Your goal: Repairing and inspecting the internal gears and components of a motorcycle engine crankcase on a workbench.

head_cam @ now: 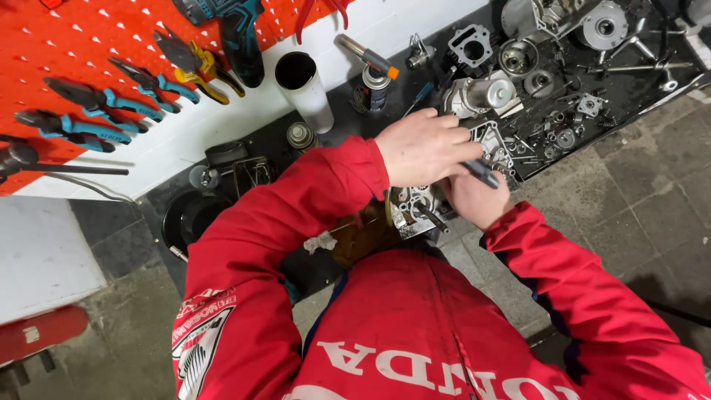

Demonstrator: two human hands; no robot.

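Note:
Both my arms are in red sleeves over a dark workbench. My left hand (421,148) lies knuckles up on top of a grey metal engine case (415,207), its fingers curled over the case's far side. Just below it, my right hand (480,200) is closed around a dark-handled tool (483,175) whose tip points toward the case. The hands touch each other. The tool's working end is hidden behind my left hand. A second pale metal engine cover (490,141) sits right beyond my fingers.
Several loose engine parts, gears and a cylinder (474,46) cover the bench at upper right. A gas torch can (374,81), a white tube (304,89) and a spray can (300,135) stand at the back. The red pegboard (44,67) holds pliers and a blue drill (237,30). Tiled floor lies on the right.

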